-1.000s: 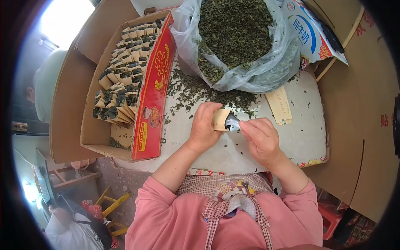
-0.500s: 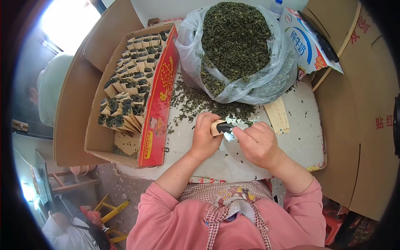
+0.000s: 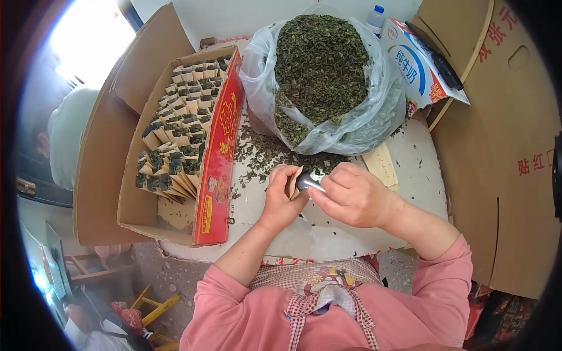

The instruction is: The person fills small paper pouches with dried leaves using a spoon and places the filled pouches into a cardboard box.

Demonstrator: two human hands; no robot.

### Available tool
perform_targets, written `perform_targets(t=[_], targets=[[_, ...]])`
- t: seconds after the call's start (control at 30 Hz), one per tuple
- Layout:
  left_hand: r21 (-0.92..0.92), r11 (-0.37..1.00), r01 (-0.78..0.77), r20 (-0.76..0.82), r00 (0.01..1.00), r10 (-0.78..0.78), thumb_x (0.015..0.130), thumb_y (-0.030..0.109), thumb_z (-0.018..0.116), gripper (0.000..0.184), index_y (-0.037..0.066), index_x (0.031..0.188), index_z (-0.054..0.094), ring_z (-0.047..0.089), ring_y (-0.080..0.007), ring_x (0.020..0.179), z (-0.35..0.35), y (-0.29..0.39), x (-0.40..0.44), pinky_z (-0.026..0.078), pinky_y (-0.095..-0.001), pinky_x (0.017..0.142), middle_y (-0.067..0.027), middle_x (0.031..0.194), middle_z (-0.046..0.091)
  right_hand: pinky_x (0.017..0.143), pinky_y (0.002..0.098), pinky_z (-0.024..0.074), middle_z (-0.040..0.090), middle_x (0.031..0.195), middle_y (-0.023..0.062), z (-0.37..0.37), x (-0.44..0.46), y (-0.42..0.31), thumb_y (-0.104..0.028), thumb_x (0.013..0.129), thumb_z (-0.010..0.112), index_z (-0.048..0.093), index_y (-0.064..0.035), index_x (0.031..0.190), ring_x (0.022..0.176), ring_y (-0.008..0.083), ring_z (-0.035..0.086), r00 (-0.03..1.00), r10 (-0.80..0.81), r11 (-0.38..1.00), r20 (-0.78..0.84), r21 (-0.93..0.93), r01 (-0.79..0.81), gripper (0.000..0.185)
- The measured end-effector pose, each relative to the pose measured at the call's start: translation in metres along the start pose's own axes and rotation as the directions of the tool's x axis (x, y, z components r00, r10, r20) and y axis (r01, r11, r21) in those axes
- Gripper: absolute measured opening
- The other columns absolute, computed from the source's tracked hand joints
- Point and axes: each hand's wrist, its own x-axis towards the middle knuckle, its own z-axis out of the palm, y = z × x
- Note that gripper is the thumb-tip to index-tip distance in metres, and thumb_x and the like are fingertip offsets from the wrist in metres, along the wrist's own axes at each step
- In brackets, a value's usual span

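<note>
My left hand (image 3: 278, 202) is closed around a small brown paper packet (image 3: 294, 180) above the table. In my right hand (image 3: 358, 197) is a shiny metal spoon (image 3: 308, 181), its bowl at the packet's mouth; how far it reaches inside I cannot tell. Just beyond both hands stands a large clear plastic bag (image 3: 336, 140) heaped with dried, dark green leaves (image 3: 322, 64). Loose leaf bits (image 3: 263, 155) lie scattered on the table in front of it. A stack of flat paper packets (image 3: 380, 167) rests to the right of the bag.
On the left, an open red-sided carton (image 3: 219, 158) holds rows of leaf-filled packets (image 3: 187, 105). A milk box (image 3: 410, 61) with a dark object on it, a blue-capped bottle (image 3: 376, 20) and tall cardboard (image 3: 486, 175) stand right. Another person (image 3: 70, 134) is at far left.
My right hand has come left and turned, bringing the spoon against the packet's mouth. The packet has tilted in my left hand. The whole view has shifted slightly.
</note>
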Motion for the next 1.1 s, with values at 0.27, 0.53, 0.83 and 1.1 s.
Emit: perform_targets(t=[0.27, 0.53, 0.83, 1.1], targets=[[-0.025, 1.0, 0.013, -0.004, 1.0, -0.013, 0.066, -0.005, 0.073, 0.048, 0.006, 0.105, 0.047, 0.05, -0.0224, 0.095, 0.002, -0.004, -0.003, 0.044, -0.0307, 0.084, -0.009, 0.104, 0.047, 0.068, 0.0352, 0.0487, 0.057, 0.082, 0.0082, 0.005, 0.003, 0.007, -0.011, 0.063, 0.064, 0.063, 0.0035, 0.095, 0.072, 0.0211, 0.054, 0.982, -0.148, 0.988, 0.115, 0.049, 0.144, 0.035], [0.056, 0.995, -0.077, -0.016, 0.997, 0.078, 0.069, -0.005, 0.07, 0.041, 0.006, 0.099, 0.045, 0.048, -0.0212, 0.088, 0.003, 0.005, -0.001, 0.043, -0.0307, 0.079, -0.0081, 0.096, 0.047, 0.059, 0.033, 0.0413, 0.05, 0.073, 0.0031, 0.008, 0.004, 0.007, -0.009, 0.066, 0.062, 0.063, 0.0018, 0.095, 0.066, 0.0194, 0.05, 1.0, -0.007, 0.99, 0.017, 0.14, 0.005, 0.032], [0.145, 0.979, -0.145, -0.02, 0.989, 0.149, 0.068, -0.009, 0.067, 0.04, 0.006, 0.098, 0.045, 0.05, -0.0267, 0.089, 0.005, 0.001, -0.004, 0.044, -0.0337, 0.08, -0.0107, 0.097, 0.048, 0.066, 0.0357, 0.0456, 0.055, 0.07, 0.0044, 0.009, 0.002, 0.003, -0.003, 0.065, 0.061, 0.063, -0.0066, 0.085, 0.07, 0.0248, 0.055, 0.958, 0.27, 0.929, 0.092, 0.237, -0.284, 0.021], [0.138, 0.989, -0.052, -0.023, 0.998, 0.056, 0.065, -0.009, 0.067, 0.043, 0.006, 0.1, 0.046, 0.051, -0.0293, 0.094, 0.004, 0.0, -0.006, 0.043, -0.0355, 0.084, -0.0115, 0.098, 0.048, 0.072, 0.0419, 0.0495, 0.065, 0.078, 0.0127, 0.006, 0.006, 0.003, 0.001, 0.072, 0.056, 0.065, -0.0048, 0.087, 0.081, 0.0334, 0.063, 0.817, 0.534, 0.73, 0.218, 0.368, -0.576, 0.019]])
